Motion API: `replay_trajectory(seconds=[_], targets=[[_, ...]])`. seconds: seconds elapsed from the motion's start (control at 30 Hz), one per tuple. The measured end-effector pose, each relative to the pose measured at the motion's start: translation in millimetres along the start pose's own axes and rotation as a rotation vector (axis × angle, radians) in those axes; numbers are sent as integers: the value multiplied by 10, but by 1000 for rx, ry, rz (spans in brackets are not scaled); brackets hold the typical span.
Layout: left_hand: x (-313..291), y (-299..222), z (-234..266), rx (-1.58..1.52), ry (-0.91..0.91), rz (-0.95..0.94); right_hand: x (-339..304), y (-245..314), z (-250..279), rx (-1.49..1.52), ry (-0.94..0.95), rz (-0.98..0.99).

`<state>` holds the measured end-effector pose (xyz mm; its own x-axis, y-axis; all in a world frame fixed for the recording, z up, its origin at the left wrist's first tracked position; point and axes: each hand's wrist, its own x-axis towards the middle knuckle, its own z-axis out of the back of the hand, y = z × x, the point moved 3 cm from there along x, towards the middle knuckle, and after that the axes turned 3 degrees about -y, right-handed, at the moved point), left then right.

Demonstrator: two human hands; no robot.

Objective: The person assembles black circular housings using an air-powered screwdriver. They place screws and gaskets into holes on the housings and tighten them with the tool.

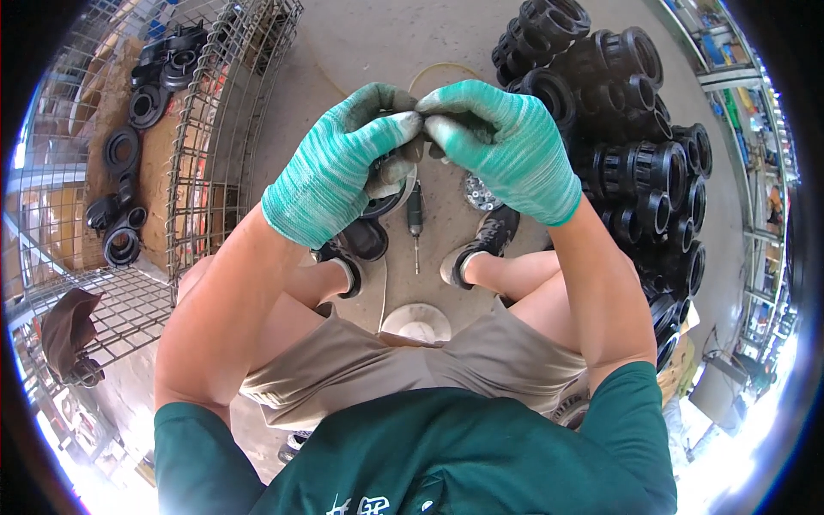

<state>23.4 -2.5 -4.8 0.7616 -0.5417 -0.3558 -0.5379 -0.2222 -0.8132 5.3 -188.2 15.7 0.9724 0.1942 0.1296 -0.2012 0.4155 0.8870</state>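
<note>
Fitting [369, 239], black (probably stiff, slick): best held by edge; your left hand [339, 167] and right hand [508, 146] pinched closed, contents hidden.

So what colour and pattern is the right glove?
The right glove is green with whitish streaks, best seen in the head view.

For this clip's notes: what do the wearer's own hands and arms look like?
The left hand and right hand each wear a knitted glove streaked teal and white, turning grey and dark-smudged toward the fingertips. The gloves end at the wrists; the forearms are bare. Short dark green sleeves cover the upper arms.
</note>
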Motion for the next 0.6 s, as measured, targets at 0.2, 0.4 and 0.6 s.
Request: replay_trajectory(seconds=[0.2, 0.4, 0.6], targets=[[-54, -59, 9, 217, -86, -103, 11, -7, -100, 520, 21, -223], [-87, -91, 70, 519, -162, -299, 12, 48, -201, 605, -5, -280], [-97, -71, 171, 595, -255, -387, 75, 33, -357, 619, -51, -277]])
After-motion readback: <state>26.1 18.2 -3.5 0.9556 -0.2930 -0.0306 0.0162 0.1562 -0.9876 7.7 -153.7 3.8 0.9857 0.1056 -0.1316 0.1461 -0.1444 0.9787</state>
